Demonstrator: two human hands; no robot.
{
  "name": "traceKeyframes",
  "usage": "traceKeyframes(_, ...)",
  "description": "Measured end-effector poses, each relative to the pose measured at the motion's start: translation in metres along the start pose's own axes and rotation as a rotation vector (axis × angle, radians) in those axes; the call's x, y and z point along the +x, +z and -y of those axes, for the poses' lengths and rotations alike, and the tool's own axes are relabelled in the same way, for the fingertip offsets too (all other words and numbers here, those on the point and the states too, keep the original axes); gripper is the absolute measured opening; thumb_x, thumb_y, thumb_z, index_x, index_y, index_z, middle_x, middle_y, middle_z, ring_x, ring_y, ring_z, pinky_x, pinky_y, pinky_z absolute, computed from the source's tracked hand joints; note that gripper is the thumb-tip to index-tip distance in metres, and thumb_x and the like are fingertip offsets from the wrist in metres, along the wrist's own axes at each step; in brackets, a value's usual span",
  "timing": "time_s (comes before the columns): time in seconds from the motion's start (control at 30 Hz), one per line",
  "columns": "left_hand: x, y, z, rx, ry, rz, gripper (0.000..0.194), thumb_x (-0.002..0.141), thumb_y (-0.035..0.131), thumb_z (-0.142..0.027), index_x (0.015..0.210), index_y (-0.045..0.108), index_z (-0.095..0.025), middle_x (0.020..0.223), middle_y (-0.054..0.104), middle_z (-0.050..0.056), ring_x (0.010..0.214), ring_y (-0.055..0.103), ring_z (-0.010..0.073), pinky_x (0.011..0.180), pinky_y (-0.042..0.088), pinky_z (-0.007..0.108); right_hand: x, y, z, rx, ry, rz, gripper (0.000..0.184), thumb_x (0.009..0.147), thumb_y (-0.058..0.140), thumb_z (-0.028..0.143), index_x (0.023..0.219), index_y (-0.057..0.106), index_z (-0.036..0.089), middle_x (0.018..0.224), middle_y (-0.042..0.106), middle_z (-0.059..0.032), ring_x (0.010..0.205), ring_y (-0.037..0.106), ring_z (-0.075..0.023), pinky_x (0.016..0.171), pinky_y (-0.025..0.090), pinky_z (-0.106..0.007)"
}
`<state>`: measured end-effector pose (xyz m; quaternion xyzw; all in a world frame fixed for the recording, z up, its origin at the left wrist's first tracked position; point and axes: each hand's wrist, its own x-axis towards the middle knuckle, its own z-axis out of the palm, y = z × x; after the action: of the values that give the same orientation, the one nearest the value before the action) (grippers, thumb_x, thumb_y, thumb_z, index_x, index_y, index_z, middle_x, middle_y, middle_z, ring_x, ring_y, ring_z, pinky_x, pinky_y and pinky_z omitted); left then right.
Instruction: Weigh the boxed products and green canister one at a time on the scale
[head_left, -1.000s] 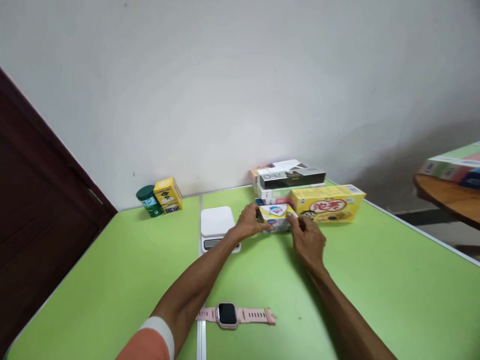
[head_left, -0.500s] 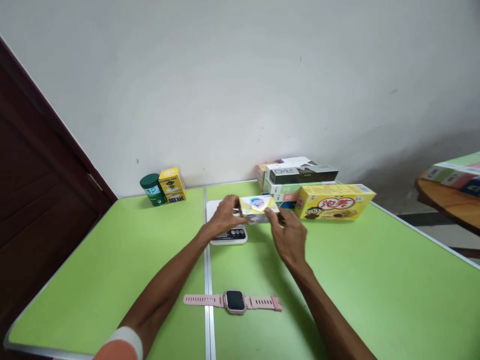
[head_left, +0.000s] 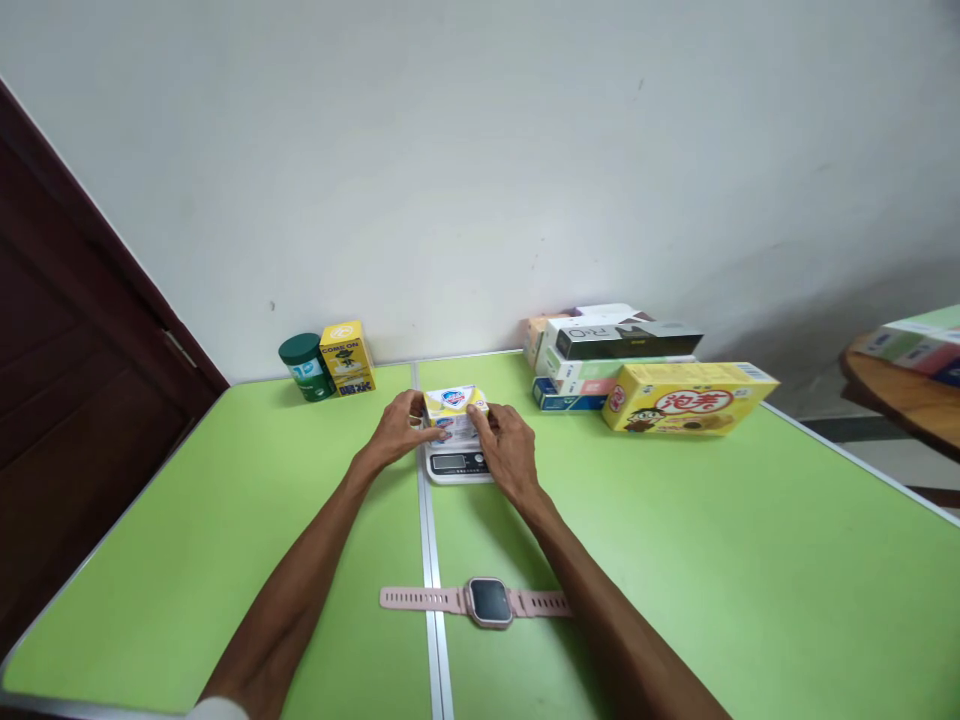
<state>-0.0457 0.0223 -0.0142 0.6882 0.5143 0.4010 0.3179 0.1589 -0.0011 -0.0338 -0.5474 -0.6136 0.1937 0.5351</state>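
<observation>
Between my two hands is a small white-and-yellow soap box (head_left: 455, 402), placed over a white kitchen scale (head_left: 459, 475). My left hand (head_left: 401, 428) grips the box's left end, thumb on its front face. On the right end, my right hand (head_left: 508, 445) has its thumb at the top front edge and fingers behind. The scale's display and a button show below the box; most of its platform is hidden. Whether the box's underside touches the platform I cannot tell. Nearer to me lies a pink-strapped smartwatch (head_left: 490, 601), its right strap end covered by my right forearm.
At the back left stand a green-lidded canister (head_left: 307, 368) and a yellow carton (head_left: 348, 358). Several stacked boxes (head_left: 622, 345) and a yellow biscuit box (head_left: 690, 400) occupy the back right, near the wall. A wooden surface (head_left: 900, 385) with more boxes is at far right.
Both hands have carried the soap box left and lowered it over the scale. The view has shifted slightly; the watch and the other boxes remain in place.
</observation>
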Motion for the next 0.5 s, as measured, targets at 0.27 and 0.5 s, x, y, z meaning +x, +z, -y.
traceKeyframes(0.27, -0.033, -0.005, 0.054, -0.277, -0.170, -0.390, 0.067, 0.080, 0.069, -0.074, 0.114, 0.065, -0.017, 0.109, 0.073, 0.014, 0.097, 0.073, 0.0246, 0.092, 0.059, 0.043, -0.012, -0.032, -0.063, 0.108, 0.267, -0.115, 0.057, 0.093, 0.042, 0.073, 0.090, 0.067, 0.021, 0.084, 0.073, -0.0094, 0.082, 0.069, -0.0268, 0.084, 0.054, -0.042)
traceKeyframes(0.5, -0.042, -0.003, 0.071, -0.233, -0.183, -0.437, 0.064, 0.075, 0.075, -0.071, 0.108, 0.067, -0.017, 0.104, 0.074, 0.013, 0.097, 0.073, 0.0245, 0.093, 0.057, 0.042, -0.013, -0.028, -0.072, 0.077, 0.229, -0.116, 0.050, 0.087, 0.050, 0.063, 0.099, 0.070, 0.019, 0.099, 0.076, -0.0153, 0.093, 0.070, -0.0297, 0.091, 0.055, -0.047)
